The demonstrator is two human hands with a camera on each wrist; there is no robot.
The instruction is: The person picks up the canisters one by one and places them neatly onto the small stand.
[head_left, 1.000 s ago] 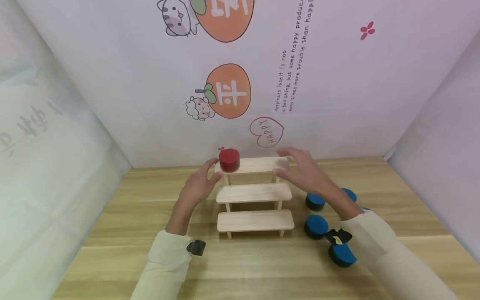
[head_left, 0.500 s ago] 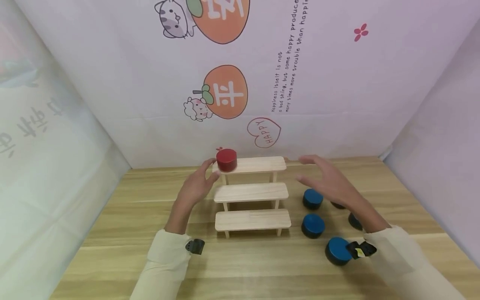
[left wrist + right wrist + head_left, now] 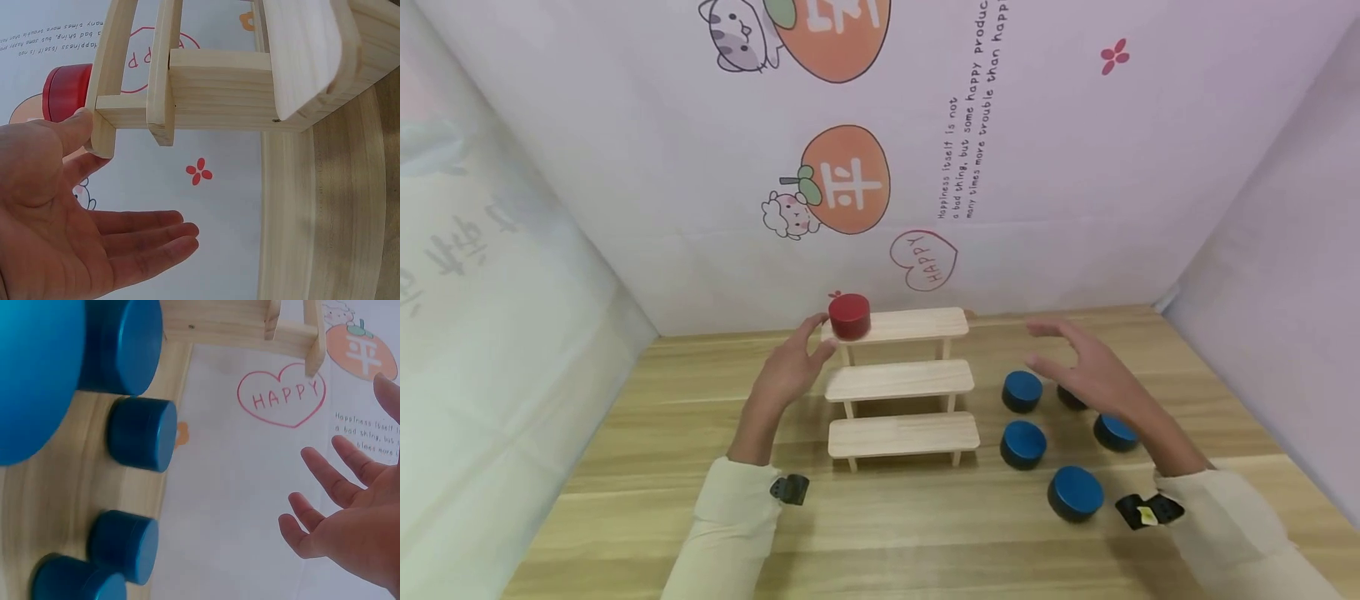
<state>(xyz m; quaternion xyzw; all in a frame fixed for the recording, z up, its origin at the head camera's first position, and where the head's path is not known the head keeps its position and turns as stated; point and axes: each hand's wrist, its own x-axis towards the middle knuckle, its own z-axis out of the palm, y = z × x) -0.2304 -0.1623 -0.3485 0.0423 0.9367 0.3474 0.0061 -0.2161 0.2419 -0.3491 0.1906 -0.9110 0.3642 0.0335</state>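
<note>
Red cylinder (image 3: pixel 850 318), left end of top tier (image 3: pixel 917 326) of wooden stand (image 3: pixel 901 433).
Flat base on level wood, so apparently stable ungripped; left hand (image 3: pixel 786 372), fingers loosely extended, alongside, perhaps guarding it, contact unclear. Right hand (image 3: pixel 1093 372) empty, fingers relaxed, near blue cylinders (image 3: pixel 1023 442) standing separately, likely for easy grasping.

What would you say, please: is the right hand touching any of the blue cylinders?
Apart. The right wrist view shows white backdrop plainly between the right hand and the blue cylinders, with no finger reaching them.
</note>
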